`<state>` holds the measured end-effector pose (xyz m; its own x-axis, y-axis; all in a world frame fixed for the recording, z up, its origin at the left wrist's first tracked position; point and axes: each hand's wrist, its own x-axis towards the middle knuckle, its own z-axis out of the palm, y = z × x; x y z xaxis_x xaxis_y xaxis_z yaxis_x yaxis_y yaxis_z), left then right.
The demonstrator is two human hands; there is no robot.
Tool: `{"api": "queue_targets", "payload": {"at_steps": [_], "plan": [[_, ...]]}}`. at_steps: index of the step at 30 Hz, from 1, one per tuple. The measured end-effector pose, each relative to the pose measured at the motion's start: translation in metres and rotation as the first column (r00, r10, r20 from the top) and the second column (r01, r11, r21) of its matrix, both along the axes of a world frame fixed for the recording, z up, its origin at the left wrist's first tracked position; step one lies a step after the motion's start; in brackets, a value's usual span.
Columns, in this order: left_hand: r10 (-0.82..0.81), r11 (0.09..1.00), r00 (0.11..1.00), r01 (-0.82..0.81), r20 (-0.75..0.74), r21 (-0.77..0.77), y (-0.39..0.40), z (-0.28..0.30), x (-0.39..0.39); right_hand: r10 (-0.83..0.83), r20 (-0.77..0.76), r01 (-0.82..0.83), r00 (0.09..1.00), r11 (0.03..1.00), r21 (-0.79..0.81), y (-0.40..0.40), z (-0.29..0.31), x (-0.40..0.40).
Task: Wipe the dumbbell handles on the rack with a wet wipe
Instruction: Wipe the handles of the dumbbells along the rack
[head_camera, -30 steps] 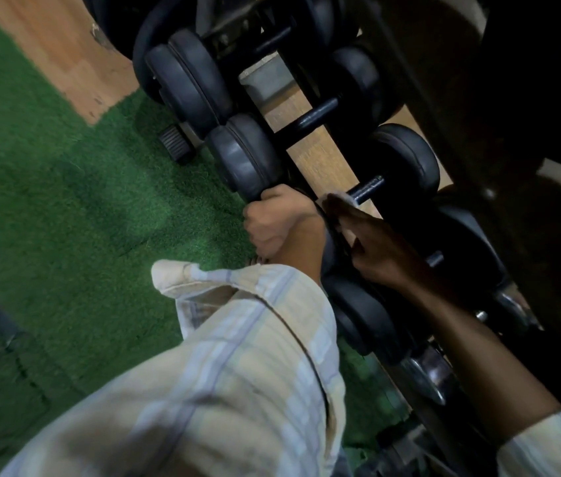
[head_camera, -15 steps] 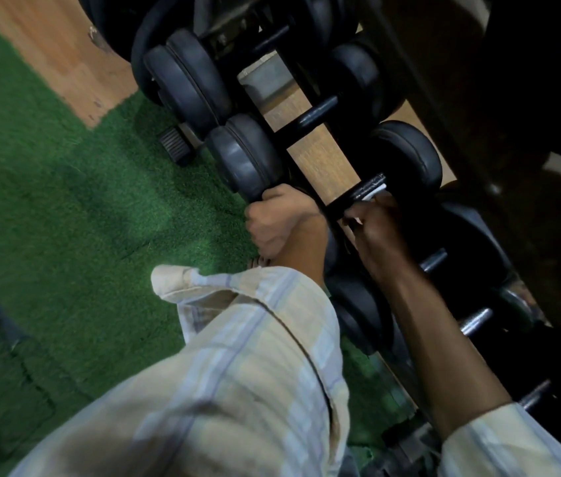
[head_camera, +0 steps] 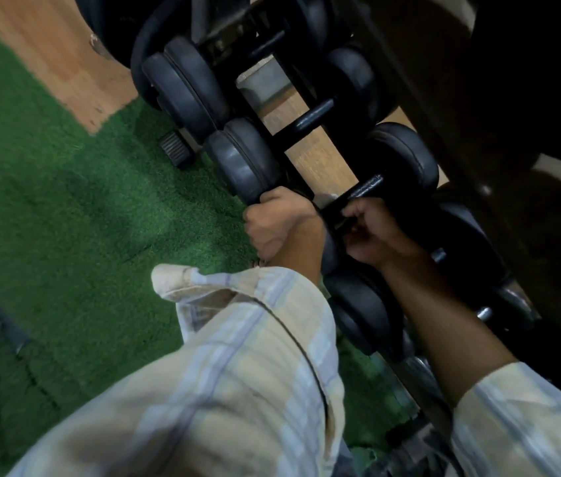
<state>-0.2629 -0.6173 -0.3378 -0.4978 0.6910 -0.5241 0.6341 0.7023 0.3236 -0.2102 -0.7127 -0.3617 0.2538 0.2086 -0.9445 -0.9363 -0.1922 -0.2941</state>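
Dark steel dumbbell handle [head_camera: 363, 191] on the low black metal rack [head_camera: 406, 373], third in the visible row from the far end, bridging two round black rubber heads — mid-wipe, by the look of it. Gripped from the near side by the right hand [head_camera: 373, 232], fingers curled round the bar; a pale scrap at the bar's near end, just beside those fingers, probably the white wet wipe [head_camera: 332, 198], though mostly hidden and hard to confirm. Clenched on the near black rubber head [head_camera: 323, 218] of the same dumbbell: the left hand [head_camera: 277, 223], apparently steadying it. Further up the row, two shorter dark handles [head_camera: 308, 123] lying bare between their heads; impossible to tell from here whether already wiped. Nearer the body, more handles with shiny metal ends [head_camera: 483, 313], partly hidden behind the right forearm — likely still to do. Judged roughly midway, no further. Beyond the rack, green artificial turf [head_camera: 65, 201] and a strip of bare wooden floor [head_camera: 52, 46]; loose pale checked sleeves [head_camera: 237, 373] in the foreground.
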Motion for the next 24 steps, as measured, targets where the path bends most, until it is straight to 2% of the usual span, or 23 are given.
{"api": "queue_targets", "payload": {"at_steps": [3, 5, 7, 8, 11, 13, 14, 15, 16, 18, 20, 22, 24], "plan": [[-0.002, 1.000, 1.000, 0.002, -0.001, -0.008, 0.001, -0.001, 0.000, 0.106, 0.103, -0.091, 0.989, 0.985, -0.146, -0.006, -0.004, -0.005], [-0.004, 1.000, 1.000, 0.004, -0.002, -0.014, 0.002, -0.002, -0.001, 0.343, 0.246, -0.277, 0.907, 0.923, -0.265, -0.012, -0.005, -0.009], [-0.009, 1.000, 1.000, 0.009, 0.002, -0.022, 0.002, -0.002, -0.001, 0.651, 0.373, -0.430, 0.661, 0.736, -0.523, -0.015, 0.001, -0.010], [-0.012, 1.000, 1.000, 0.012, 0.004, -0.023, 0.001, -0.002, -0.001, 0.730, 0.403, -0.431, 0.552, 0.663, -0.612, -0.016, 0.006, -0.009], [-0.012, 1.000, 1.000, 0.012, 0.015, -0.015, 0.000, -0.003, -0.001, 0.745, 0.571, -0.371, 0.346, 0.667, -0.646, -0.017, 0.025, -0.005], [-0.012, 1.000, 1.000, 0.012, 0.013, -0.012, 0.001, -0.004, -0.002, 0.694, 0.717, -0.306, 0.059, 0.697, -0.649, -0.016, 0.032, -0.003], [-0.014, 1.000, 1.000, 0.014, 0.011, -0.016, 0.001, -0.004, -0.002, 0.662, 0.743, -0.275, -0.093, 0.701, -0.659, -0.016, 0.030, -0.002], [-0.014, 1.000, 1.000, 0.015, 0.011, -0.021, 0.002, -0.003, -0.002, 0.653, 0.724, -0.248, -0.221, 0.680, -0.690, -0.016, 0.024, 0.001], [-0.015, 1.000, 1.000, 0.015, 0.011, -0.023, 0.002, -0.003, -0.002, 0.672, 0.675, -0.230, -0.304, 0.636, -0.737, -0.018, 0.014, 0.003], [-0.017, 0.999, 1.000, 0.018, 0.012, -0.028, 0.001, -0.001, -0.001, 0.741, 0.562, -0.255, -0.368, 0.501, -0.827, -0.023, -0.002, 0.008], [-0.022, 0.999, 1.000, 0.023, 0.020, -0.030, 0.001, -0.001, -0.001, 0.784, 0.490, -0.325, -0.381, 0.382, -0.865, -0.026, -0.010, 0.010], [-0.020, 0.999, 1.000, 0.021, 0.023, -0.028, 0.002, -0.003, -0.001, 0.801, 0.472, -0.356, -0.367, 0.348, -0.867, -0.025, -0.010, 0.012], [-0.018, 0.999, 1.000, 0.019, 0.018, -0.032, 0.002, -0.003, -0.002, 0.819, 0.420, -0.348, -0.390, 0.291, -0.891, -0.019, -0.005, 0.011]]}}
